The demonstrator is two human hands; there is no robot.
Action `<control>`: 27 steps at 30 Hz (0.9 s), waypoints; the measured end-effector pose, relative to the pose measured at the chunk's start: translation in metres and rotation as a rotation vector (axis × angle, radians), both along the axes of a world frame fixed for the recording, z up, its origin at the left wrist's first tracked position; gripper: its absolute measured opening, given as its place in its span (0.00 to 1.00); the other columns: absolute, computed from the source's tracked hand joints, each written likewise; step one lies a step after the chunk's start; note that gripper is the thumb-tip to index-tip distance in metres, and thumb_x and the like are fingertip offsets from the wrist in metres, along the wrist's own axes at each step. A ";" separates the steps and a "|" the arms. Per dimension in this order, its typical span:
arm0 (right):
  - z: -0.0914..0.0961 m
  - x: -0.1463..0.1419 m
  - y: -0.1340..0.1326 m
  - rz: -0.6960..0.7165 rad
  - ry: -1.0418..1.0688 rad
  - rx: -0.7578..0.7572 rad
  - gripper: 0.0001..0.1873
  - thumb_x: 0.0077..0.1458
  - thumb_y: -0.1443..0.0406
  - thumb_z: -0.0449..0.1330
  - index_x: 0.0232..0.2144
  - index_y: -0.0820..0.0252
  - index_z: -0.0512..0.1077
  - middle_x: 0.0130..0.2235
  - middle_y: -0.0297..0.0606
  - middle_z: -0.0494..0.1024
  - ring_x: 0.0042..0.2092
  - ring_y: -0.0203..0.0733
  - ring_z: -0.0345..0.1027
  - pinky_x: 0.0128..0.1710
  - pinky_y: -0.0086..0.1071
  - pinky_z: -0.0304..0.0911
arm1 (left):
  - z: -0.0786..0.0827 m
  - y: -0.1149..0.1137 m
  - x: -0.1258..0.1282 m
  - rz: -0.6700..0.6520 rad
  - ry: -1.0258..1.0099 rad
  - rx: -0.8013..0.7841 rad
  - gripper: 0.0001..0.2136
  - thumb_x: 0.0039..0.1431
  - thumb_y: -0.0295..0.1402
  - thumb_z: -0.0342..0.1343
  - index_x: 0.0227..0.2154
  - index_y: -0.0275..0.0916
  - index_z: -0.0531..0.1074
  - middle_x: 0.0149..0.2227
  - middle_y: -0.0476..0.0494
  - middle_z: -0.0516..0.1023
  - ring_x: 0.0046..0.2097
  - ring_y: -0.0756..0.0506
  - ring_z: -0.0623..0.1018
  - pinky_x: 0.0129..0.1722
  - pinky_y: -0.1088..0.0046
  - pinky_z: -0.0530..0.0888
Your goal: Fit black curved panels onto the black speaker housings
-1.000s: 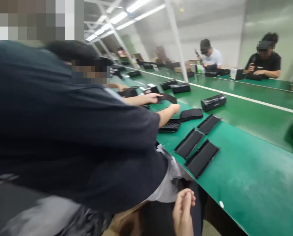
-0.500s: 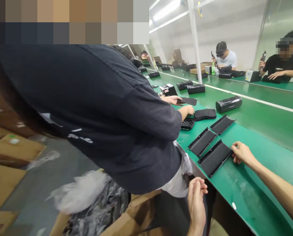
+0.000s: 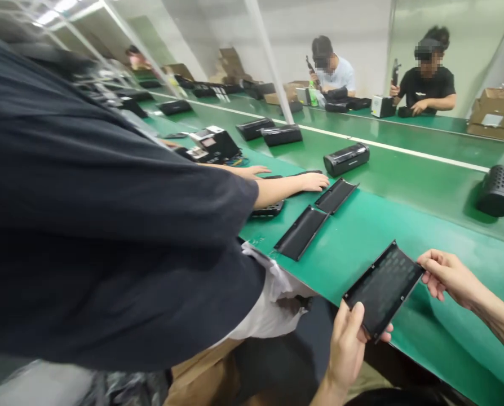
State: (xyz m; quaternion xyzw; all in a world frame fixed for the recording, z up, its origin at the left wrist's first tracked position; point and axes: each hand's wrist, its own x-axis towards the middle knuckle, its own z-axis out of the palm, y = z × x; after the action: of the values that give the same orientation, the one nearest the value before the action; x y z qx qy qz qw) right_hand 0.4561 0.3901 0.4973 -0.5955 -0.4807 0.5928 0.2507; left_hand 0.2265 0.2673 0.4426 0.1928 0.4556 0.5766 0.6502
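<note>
The fingers of the left hand (image 3: 344, 345) and the right hand (image 3: 451, 277) are closed on a black mesh panel (image 3: 383, 290), pinching it by opposite ends and lifting it clear of the green desk (image 3: 421, 237) — the left at its lower corner, the right at its far edge. The panel is tilted, its lower corner reaching out past the desk's front edge, so a slip from those light edge grips could send it to the floor rather than onto the desk. Its thin, smooth rim gives the fingers little to hold, and its corners could catch on the desk edge if it is brought down at that angle. At about 10 and 11 o'clock from the panel, two matching panels (image 3: 300, 232) (image 3: 335, 195) lie on the desk, open side up, where a careless sweep of the forearm could knock them out of line. At 12 o'clock sits a black cylindrical speaker (image 3: 346, 159), and a perforated black speaker (image 3: 498, 190) is at about 2 o'clock. At 9 o'clock, a co-worker in a dark T-shirt (image 3: 108, 197) leans close over the desk — a sideways bump from that side could jolt the hands and loosen the hold.
</note>
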 end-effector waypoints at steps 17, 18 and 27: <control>0.008 0.112 -0.077 0.140 0.115 -0.112 0.34 0.59 0.37 0.67 0.43 0.63 0.75 0.31 0.33 0.74 0.24 0.35 0.74 0.19 0.23 0.67 | 0.005 -0.012 0.043 -0.460 0.351 0.230 0.26 0.70 0.52 0.59 0.62 0.40 0.76 0.60 0.33 0.80 0.61 0.30 0.79 0.66 0.51 0.74; 0.006 0.113 -0.079 0.133 0.115 -0.124 0.34 0.58 0.37 0.67 0.43 0.63 0.76 0.30 0.32 0.74 0.23 0.34 0.73 0.18 0.23 0.66 | 0.005 -0.012 0.044 -0.472 0.352 0.228 0.26 0.70 0.52 0.58 0.62 0.40 0.75 0.60 0.33 0.80 0.62 0.30 0.79 0.66 0.51 0.74; -0.003 0.120 -0.081 0.140 0.198 -0.141 0.33 0.59 0.39 0.69 0.42 0.64 0.76 0.28 0.31 0.73 0.22 0.31 0.72 0.17 0.20 0.66 | 0.006 -0.011 0.046 -0.490 0.327 0.206 0.27 0.70 0.51 0.60 0.64 0.38 0.73 0.63 0.32 0.78 0.64 0.32 0.77 0.68 0.52 0.71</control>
State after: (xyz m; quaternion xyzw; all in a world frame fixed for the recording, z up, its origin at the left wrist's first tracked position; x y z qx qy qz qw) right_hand 0.5759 0.3089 0.4945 -0.5151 -0.4511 0.6972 0.2125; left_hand 0.2722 0.2564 0.4483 0.4519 0.4334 0.4071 0.6650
